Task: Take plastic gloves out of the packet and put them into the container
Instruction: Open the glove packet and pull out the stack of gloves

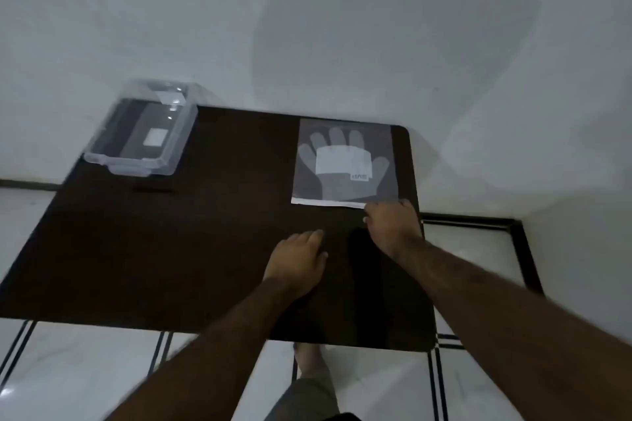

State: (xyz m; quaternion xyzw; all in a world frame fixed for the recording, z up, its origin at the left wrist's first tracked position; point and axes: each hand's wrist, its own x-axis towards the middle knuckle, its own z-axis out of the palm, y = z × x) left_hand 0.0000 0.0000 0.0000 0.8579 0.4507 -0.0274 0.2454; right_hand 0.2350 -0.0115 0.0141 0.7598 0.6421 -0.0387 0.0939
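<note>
A flat clear packet of plastic gloves, printed with a hand shape and a white label, lies at the far right of the dark table. My right hand rests at the packet's near right corner, its fingertips touching the white bottom edge; whether it pinches the edge I cannot tell. Left of it, my left hand hovers over bare table a little short of the packet, fingers together and nothing in it. The clear plastic container stands open at the table's far left corner, with only a small white label visible on its bottom.
The table stands against a white wall. White floor tiles with black lines surround it, and a black-framed panel lies on the floor at the right. My foot shows below the table's near edge.
</note>
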